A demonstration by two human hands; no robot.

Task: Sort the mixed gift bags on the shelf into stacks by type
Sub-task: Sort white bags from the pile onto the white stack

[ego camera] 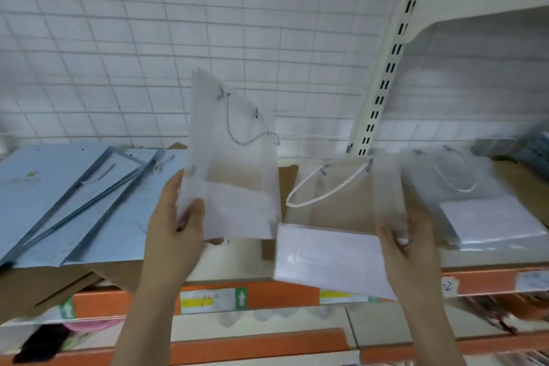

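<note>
Meanwhile, at a shop shelf [297, 269], a person holds two translucent gift bags, one in each hand. The left hand [175, 226] pinches the lower left corner of a frosted bag [228, 163], thumb across its front, raising it upright and slightly tilted above the shelf, its grey cord handle [249, 128] dangling. The right hand [411, 249] grips the right edge of a second frosted bag [341, 217] with a white cord handle [320, 187], its white base overhanging the shelf's front edge. Just right lies a stack of similar clear bags [475, 205]. Flat blue bags [68, 196] lie at far left, before a white wire grid [178, 24].
</note>
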